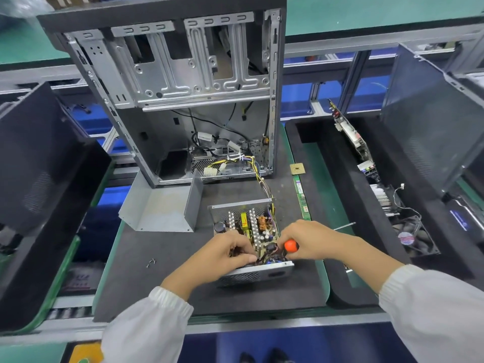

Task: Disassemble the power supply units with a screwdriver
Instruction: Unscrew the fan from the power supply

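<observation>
An opened power supply unit point(248, 226) lies on the black mat, its circuit board with heat sinks and coil exposed. Its grey metal cover point(162, 208) lies off to the left. My left hand point(225, 254) has its fingers curled down inside the near left part of the unit, on the parts there. My right hand point(311, 241) grips a screwdriver with an orange handle point(291, 245), its tip hidden down in the near right corner of the unit. A bundle of coloured wires point(262, 176) runs from the unit into the computer case point(183, 100).
The open computer case stands behind the unit. Loose screws point(151, 262) lie on the black mat point(146, 284) to the left. A CPU chip point(297, 169), a RAM stick point(301, 199) and a metal rod point(344, 226) lie to the right. The black tray point(340, 179) at right holds boards and a fan point(412, 238).
</observation>
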{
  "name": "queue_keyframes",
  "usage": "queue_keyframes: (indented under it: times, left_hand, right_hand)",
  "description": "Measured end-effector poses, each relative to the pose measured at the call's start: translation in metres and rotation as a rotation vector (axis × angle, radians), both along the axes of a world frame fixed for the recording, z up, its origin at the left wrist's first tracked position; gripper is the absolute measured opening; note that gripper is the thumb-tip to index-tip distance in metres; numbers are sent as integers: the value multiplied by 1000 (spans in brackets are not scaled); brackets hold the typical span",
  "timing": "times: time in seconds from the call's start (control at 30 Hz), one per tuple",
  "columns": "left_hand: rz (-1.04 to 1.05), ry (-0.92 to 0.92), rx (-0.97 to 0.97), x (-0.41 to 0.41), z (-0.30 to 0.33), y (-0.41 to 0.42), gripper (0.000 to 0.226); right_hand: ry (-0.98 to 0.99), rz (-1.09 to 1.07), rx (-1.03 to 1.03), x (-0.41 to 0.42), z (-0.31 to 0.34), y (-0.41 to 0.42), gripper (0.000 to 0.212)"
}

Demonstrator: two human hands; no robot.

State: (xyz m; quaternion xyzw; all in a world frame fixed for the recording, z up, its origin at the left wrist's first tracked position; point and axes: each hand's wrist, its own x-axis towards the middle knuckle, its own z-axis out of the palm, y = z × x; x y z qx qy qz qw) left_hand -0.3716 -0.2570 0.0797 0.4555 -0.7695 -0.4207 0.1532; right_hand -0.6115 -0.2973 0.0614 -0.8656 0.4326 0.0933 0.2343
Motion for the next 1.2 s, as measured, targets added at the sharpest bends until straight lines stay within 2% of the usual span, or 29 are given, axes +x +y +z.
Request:
queue_keyframes:
  times: [0.17, 0.4, 0.47, 0.53, 0.6, 0.83, 0.9, 1.0, 1.13, 1.2]
  left_hand:
    - [7, 14, -158, -1, -8, 7, 10]
    - [-22, -35, -38, 3, -3, -1, 10]
    - [-46, -48, -16, 7, -1, 0, 19]
    - [-92, -74, -10, 13, -1, 2, 39]
    - [-154, -157, -98, 15, -4, 5, 52]
    - [-149, -402, -531, 5, -11, 17, 45]
    - [-162, -429, -543, 1, -10, 18, 47]
    - [-131, -324, -453, -1, -1, 16, 47]
    - [-36, 17, -223, 5, 33, -6, 33]
    - [-73, 53, -123, 7, 50, -20, 27]
  right_hand:
    - [-42, -11, -1, -1, -1, 3, 20]
    - [6, -3, -35, 4, 3, 0, 9]
    - [5, -9, -36, 5, 5, 0, 7]
    - [-26, -40, -39, 5, 8, 1, 5]
    - [-94, -103, -48, 5, 14, 1, 6]
    - [-509, -402, -193, 18, 60, 5, 9]
    - [-562, -447, -254, 24, 73, 7, 6]
    - [-578, -537, -354, 26, 87, 7, 14]
    - [-497, -664, -597, 20, 108, 5, 26]
    - [-514, -685, -716, 19, 122, 3, 30]
